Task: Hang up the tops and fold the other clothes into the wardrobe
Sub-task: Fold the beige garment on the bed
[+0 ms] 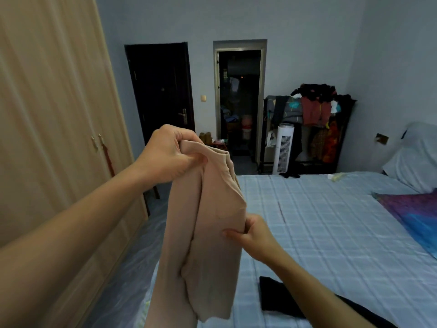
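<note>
My left hand (170, 153) pinches beige garment (208, 228) top at 11 o'clock, right hand (254, 234) pinches its mid edge approx. center; slack grip = likely slip onto bed (331, 221).

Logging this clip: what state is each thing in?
Beige stretchy garment: held up, hanging doubled.
Left hand: grips its top.
Right hand: pinches its side.
Light wooden wardrobe: doors shut.
Dark door left of doorway: shut.
Black cloth garment: lying on blue checked bed.
</note>
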Demonstrator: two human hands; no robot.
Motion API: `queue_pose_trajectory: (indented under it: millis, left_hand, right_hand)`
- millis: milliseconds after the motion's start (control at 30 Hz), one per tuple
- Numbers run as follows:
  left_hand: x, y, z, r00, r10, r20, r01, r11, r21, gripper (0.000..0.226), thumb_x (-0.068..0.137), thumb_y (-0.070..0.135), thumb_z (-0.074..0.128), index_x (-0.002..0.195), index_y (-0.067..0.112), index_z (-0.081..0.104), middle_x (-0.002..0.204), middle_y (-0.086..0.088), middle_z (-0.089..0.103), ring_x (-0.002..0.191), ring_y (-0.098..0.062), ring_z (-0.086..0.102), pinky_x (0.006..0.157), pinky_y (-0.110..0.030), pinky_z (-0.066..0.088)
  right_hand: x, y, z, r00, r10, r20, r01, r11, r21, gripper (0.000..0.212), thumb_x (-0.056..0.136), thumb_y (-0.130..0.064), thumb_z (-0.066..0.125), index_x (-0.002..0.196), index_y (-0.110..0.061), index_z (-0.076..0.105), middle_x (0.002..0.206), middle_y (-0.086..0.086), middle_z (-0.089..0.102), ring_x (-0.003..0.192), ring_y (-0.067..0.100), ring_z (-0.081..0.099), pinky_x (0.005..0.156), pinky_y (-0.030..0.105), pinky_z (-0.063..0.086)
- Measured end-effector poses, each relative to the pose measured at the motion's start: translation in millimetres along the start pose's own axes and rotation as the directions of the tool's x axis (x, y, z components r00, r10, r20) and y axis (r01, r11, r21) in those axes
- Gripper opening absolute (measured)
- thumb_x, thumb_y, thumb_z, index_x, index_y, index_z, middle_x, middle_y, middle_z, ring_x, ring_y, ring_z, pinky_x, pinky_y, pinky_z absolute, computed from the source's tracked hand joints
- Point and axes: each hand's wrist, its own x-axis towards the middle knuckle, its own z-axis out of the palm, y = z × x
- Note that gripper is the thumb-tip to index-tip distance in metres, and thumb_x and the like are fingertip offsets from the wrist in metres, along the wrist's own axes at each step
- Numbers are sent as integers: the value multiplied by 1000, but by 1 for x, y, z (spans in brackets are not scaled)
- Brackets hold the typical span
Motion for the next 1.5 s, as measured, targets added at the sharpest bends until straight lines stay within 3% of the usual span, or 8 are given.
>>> queue_pose_trajectory:
  millis: [167, 300, 400, 533, 767, 967, 1200, 1500]
  left_hand:
    - [-8, -21, -24, 1000, -21, -10, 22, 999, 49, 18, 79, 14, 83, 77, 31, 76, 70, 16, 70, 67, 5, 62, 60, -12, 43]
    - [-24, -44, -44, 999, -28, 31, 27, 999, 29, 26, 79, 11, 83, 78, 36, 75, 74, 15, 71, 69, 5, 62, 61, -12, 45]
    - [-32, -60, -49, 997, -75, 15, 75, 997, -17, 23, 78, 12, 83, 81, 34, 75, 76, 12, 72, 72, 2, 63, 65, -20, 48]
    - [-39, -75, -48, 996, -87, -18, 84, 990, -117, 19, 77, 12, 83, 81, 29, 76, 76, 11, 72, 71, 2, 63, 61, -15, 49]
    - [-43, -96, -35, 995, -97, 34, 102, 972, -210, 16, 77, 10, 82, 84, 23, 76, 76, 12, 72, 71, 3, 65, 58, -10, 48]
    - [-34, -112, -12, 992, -112, 55, 121, 973, -195, 14, 77, 13, 83, 84, 23, 76, 78, 6, 73, 74, -2, 67, 61, -15, 50]
    - [-9, -143, 15, 987, -155, 43, 160, 973, -165, 21, 78, 11, 83, 79, 30, 75, 75, 12, 72, 72, 4, 65, 58, -10, 46]
    - [55, -227, 65, 970, -244, -1, 243, 968, -62, 17, 81, 14, 80, 81, 30, 75, 74, 11, 72, 72, -4, 66, 65, -28, 52]
  right_hand:
    - [9, 8, 8, 987, -16, -162, 7, 998, -58, 7, 85, 1, 69, 77, 2, 69, 75, 19, 70, 67, 27, 66, 65, 54, 54]
    - [16, 3, -7, 959, -107, -263, 65, 984, -165, 17, 86, 3, 63, 71, 8, 57, 66, 27, 54, 61, 16, 44, 57, 49, 42]
    - [21, -5, -18, 937, -183, -298, 110, 963, -246, 26, 89, -1, 63, 66, 1, 52, 61, 19, 48, 58, 12, 40, 55, 39, 35]
    - [20, -12, -31, 939, -226, -259, 148, 946, -287, 19, 95, -15, 62, 78, -8, 64, 70, 9, 59, 64, 20, 55, 60, 35, 43]
    - [8, -2, -49, 961, -206, -186, 122, 916, -382, 7, 91, -12, 68, 89, -17, 72, 82, -8, 68, 78, 8, 64, 67, 23, 51]
    - [4, 27, -50, 963, -117, -242, 30, 942, -334, 15, 87, 1, 69, 86, -14, 73, 82, 1, 70, 79, 21, 66, 70, 38, 53]
    - [38, 60, -61, 956, -57, -287, -25, 961, -276, 13, 87, -2, 70, 82, -14, 73, 76, 1, 70, 74, 16, 65, 65, 28, 51]
    - [133, 122, -68, 932, -3, -363, -107, 953, -284, 22, 89, 0, 64, 85, -19, 74, 79, -9, 71, 77, 5, 66, 65, 19, 51]
